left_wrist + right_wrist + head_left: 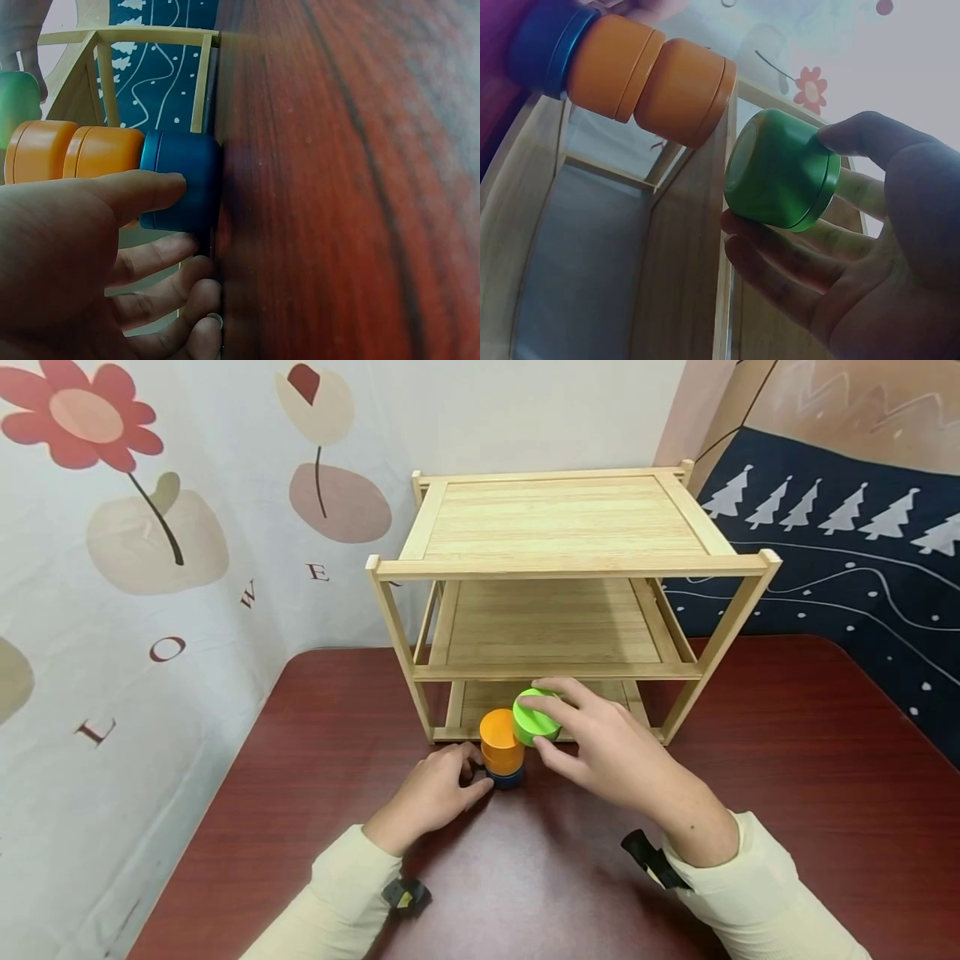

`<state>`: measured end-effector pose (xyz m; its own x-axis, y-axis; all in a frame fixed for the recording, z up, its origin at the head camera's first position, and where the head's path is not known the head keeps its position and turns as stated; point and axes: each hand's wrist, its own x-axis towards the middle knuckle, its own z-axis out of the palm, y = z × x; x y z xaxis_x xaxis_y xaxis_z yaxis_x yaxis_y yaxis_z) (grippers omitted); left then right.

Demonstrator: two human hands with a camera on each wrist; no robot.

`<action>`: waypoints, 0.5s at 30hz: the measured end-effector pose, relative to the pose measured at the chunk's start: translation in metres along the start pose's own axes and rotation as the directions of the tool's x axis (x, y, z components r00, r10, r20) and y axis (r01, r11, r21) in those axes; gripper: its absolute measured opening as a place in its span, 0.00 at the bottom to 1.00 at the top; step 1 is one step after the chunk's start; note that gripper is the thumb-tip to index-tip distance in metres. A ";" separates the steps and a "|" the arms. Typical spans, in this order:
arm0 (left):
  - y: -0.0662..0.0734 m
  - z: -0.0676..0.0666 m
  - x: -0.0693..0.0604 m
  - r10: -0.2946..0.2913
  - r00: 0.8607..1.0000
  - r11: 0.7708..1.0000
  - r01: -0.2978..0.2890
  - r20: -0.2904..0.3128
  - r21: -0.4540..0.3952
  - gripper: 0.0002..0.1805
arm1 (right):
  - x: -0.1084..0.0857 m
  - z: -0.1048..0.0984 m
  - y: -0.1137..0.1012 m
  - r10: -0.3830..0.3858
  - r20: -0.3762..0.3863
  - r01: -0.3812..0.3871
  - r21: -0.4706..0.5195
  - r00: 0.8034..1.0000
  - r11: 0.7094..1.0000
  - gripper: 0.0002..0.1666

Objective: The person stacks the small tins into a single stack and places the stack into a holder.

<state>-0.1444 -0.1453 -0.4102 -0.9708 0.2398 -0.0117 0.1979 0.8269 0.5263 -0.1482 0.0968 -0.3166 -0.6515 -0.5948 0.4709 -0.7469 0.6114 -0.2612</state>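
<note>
A stack stands on the table in front of the shelf: a dark blue container (196,202) at the bottom, with two orange containers (112,150) (681,94) above it. My left hand (431,789) is at the base of the stack, its thumb against the blue container and its other fingers curved round the far side. Beside the top of the stack, to its right, my right hand (611,752) holds a green container (535,717) between thumb and fingers. In the right wrist view the green container (780,171) is tilted and apart from the upper orange one.
A three-tier light wooden shelf (562,566) stands just behind the stack, its front posts on both sides. The dark red table (300,718) runs in front of and beside it. Printed cloths hang behind and at the left.
</note>
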 end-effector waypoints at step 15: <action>-0.001 0.000 0.000 -0.002 1.000 1.000 0.002 0.000 0.008 0.12 | 0.004 0.003 -0.003 -0.005 0.003 0.005 0.026 1.000 1.000 0.24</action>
<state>-0.1445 -0.1461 -0.4105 -0.9712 0.2380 -0.0123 0.1972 0.8313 0.5197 -0.1489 0.0907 -0.3157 -0.6483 -0.5994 0.4695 -0.7533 0.5945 -0.2811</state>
